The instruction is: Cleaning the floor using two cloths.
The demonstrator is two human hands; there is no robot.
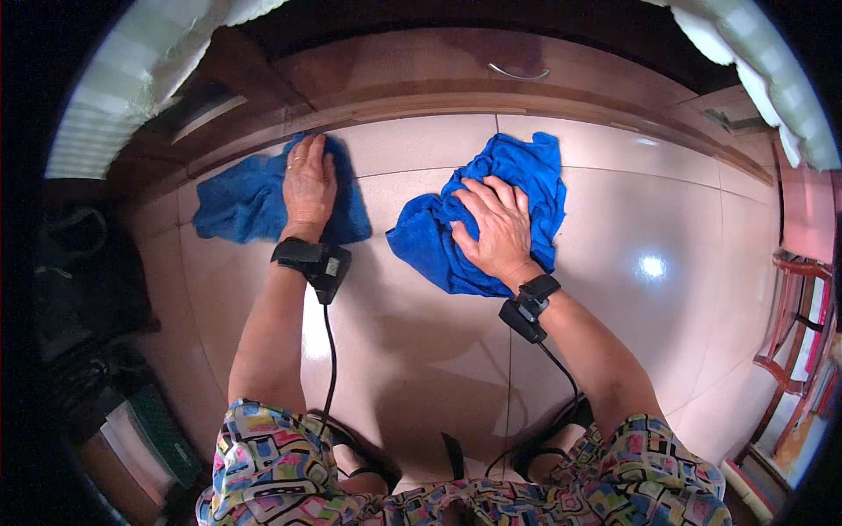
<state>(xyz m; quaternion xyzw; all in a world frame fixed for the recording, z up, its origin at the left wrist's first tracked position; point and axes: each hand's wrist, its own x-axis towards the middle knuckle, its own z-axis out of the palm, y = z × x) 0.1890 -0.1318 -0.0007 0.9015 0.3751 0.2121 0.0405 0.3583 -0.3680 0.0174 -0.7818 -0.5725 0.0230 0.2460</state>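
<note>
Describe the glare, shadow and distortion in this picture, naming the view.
Head view: bright glare on the tiled floor, right of the right hand; head view: a soft shadow between the forearms; head view: the lower edge of the brown furniture bows upward in the middle, fisheye-style, and the corners go black.

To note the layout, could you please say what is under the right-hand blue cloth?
Pale floor tiles show around the crumpled blue cloth under the right hand; what lies beneath the cloth is covered.

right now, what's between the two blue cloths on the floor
Only bare, pale tiled floor lies between the left cloth and the right cloth, in the head view.
</note>
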